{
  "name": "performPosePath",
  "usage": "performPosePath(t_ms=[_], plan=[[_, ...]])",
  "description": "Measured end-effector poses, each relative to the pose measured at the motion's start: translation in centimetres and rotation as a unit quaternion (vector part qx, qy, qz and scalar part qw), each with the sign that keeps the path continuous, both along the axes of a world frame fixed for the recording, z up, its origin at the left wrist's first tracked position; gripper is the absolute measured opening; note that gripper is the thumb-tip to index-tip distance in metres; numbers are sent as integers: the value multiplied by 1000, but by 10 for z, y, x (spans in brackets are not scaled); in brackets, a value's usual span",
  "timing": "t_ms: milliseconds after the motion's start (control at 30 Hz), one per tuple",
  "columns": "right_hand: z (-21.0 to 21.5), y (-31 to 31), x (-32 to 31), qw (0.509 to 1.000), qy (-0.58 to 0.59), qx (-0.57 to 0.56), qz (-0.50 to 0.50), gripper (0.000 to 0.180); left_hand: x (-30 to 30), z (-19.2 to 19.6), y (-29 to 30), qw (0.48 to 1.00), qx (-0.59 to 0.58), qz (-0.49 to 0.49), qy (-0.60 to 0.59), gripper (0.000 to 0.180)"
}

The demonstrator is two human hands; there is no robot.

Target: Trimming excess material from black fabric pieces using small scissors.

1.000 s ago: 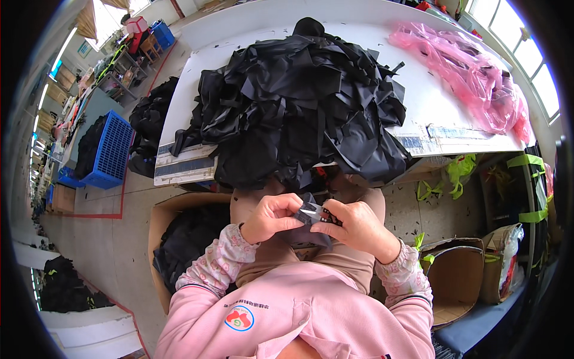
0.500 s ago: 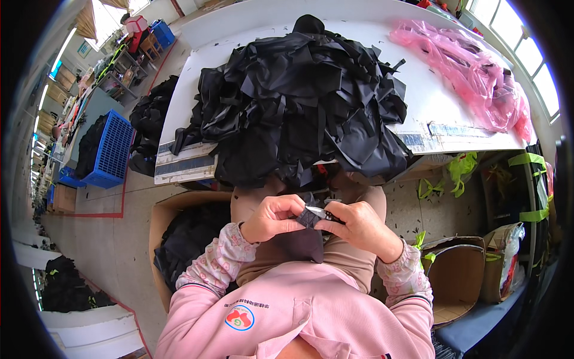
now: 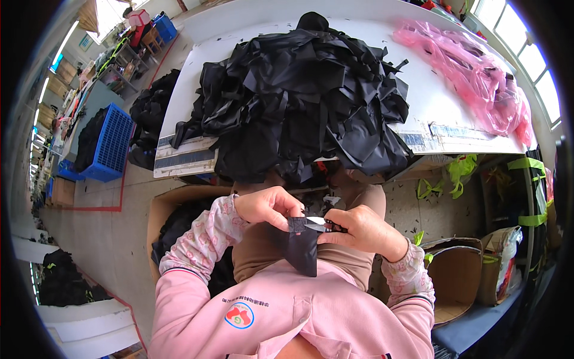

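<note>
Above my lap, my left hand (image 3: 269,206) pinches the top edge of a small black fabric piece (image 3: 303,251), which hangs down over my thighs. Small thread snips (image 3: 315,225) with bright blades and dark handles are gripped in my right hand (image 3: 366,232). Their blades point left and reach the upper edge of the fabric; whether they are cutting it I cannot tell. A large heap of black fabric pieces (image 3: 299,90) lies just beyond my hands, spilling over the near edge of the white table (image 3: 197,152).
Pink plastic bagging (image 3: 472,78) lies at the table's right. A cardboard box (image 3: 170,203) with black fabric stands by my left leg; another open box (image 3: 457,275) is at my right. Farther left are a blue crate (image 3: 110,143) and a person (image 3: 137,24).
My left hand has shifted slightly left and up. The fabric piece now hangs lower and more fully in view, and more of the snips' blades shows.
</note>
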State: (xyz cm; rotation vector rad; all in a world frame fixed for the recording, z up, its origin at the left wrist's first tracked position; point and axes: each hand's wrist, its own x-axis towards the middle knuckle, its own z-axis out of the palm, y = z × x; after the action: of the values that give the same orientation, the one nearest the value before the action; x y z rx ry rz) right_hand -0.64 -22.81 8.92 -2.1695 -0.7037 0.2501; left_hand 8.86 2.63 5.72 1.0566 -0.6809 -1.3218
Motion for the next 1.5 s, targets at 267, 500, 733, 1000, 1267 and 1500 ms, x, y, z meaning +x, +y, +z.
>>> performPosePath(t_ms=[267, 500, 733, 1000, 1267, 1500], plan=[[0, 8, 1, 999, -29, 15, 33, 34, 2, -1, -7, 996, 13, -76, 34, 12], [-5, 10, 3, 998, -18, -10, 63, 40, -1, -3, -10, 993, 4, -111, 30, 12], [0, 13, 3, 997, 2, -4, 80, 40, -4, -6, -9, 993, 30, -106, 30, 12], [-6, 10, 7, 996, 0, -12, 88, 39, -10, 4, -12, 991, 60, -112, 41, 10], [-16, 9, -3, 991, -11, 31, -127, 36, -21, -13, 0, 975, 39, 215, -29, 11], [-17, 28, -8, 976, -141, -13, -168, 36, -36, -13, -13, 933, -11, 341, -111, 11]])
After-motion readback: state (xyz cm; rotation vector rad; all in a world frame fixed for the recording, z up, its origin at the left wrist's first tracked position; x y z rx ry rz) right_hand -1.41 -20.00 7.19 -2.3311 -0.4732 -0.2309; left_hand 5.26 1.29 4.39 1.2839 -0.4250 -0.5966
